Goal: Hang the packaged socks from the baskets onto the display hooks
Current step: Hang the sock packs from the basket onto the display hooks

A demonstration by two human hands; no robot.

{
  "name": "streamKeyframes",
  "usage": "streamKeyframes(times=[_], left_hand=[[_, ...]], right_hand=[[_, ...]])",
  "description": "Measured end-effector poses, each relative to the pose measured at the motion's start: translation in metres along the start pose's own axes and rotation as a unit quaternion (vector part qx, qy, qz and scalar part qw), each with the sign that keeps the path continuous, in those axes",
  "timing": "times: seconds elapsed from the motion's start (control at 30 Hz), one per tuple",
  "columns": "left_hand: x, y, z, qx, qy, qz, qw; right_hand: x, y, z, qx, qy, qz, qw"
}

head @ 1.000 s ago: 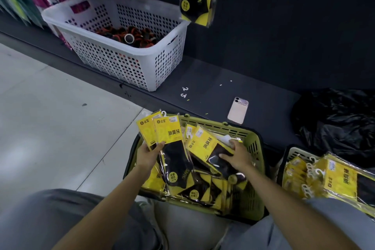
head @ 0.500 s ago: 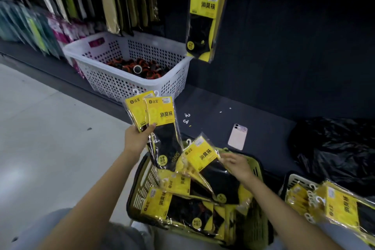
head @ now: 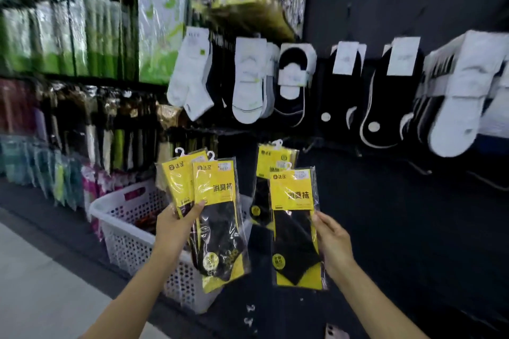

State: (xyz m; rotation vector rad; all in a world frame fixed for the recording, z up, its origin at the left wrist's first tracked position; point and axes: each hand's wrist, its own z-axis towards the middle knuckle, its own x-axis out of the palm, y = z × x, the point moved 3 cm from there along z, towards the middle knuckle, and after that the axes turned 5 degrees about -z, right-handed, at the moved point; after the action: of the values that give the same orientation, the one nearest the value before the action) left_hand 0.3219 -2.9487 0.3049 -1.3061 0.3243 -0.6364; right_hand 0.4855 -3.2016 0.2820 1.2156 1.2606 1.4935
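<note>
Along the lower edge, the corner of a phone [head: 334, 333] and some loose white plastic hooks [head: 249, 314] lie on the dark shelf base. The left hand [head: 176, 224] grips two fanned sock packs [head: 217, 217], fingers curled behind and thumb across the front, white hangers uppermost. The right hand [head: 333, 239] pinches the right edge of a third sock pack [head: 294, 226], held upright. Behind the left hand's pair stands a white perforated basket [head: 132, 245]. Partly covered by the third pack, a hung sock pack [head: 275, 162] of the same kind hangs on the dark display panel [head: 385, 201]; its hook cannot be made out. Above, carded white and black socks [head: 248, 85] hang in a row.
</note>
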Motion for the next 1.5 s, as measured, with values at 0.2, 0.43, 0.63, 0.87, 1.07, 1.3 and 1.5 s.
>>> streamKeyframes(times=[0.2, 0.43, 0.63, 0.87, 1.07, 1.3, 1.5], left_hand=[[0.012, -0.022, 0.031, 0.010, 0.001, -0.050, 0.999], [0.015, -0.008, 0.054, 0.015, 0.000, -0.079, 0.997], [0.021, 0.008, 0.060, -0.015, 0.015, -0.079, 0.997], [0.043, 0.024, 0.043, -0.058, 0.051, -0.070, 0.995], [0.067, 0.020, 0.018, -0.098, 0.081, -0.096, 0.987], [0.060, 0.015, 0.016, -0.117, 0.076, -0.043, 0.989], [0.034, -0.003, 0.036, -0.035, 0.025, 0.002, 0.999]], right_hand=[[0.040, 0.025, 0.035, -0.048, -0.021, 0.001, 0.999], [0.070, 0.013, 0.071, -0.014, -0.048, -0.006, 0.999], [0.072, -0.009, 0.084, 0.073, -0.072, 0.026, 0.994], [0.065, -0.016, 0.056, 0.122, 0.024, -0.019, 0.992], [0.086, 0.003, 0.029, 0.043, 0.184, -0.107, 0.976], [0.084, 0.012, 0.022, 0.013, 0.130, -0.138, 0.982], [0.075, 0.030, 0.035, -0.040, 0.025, -0.137, 0.989]])
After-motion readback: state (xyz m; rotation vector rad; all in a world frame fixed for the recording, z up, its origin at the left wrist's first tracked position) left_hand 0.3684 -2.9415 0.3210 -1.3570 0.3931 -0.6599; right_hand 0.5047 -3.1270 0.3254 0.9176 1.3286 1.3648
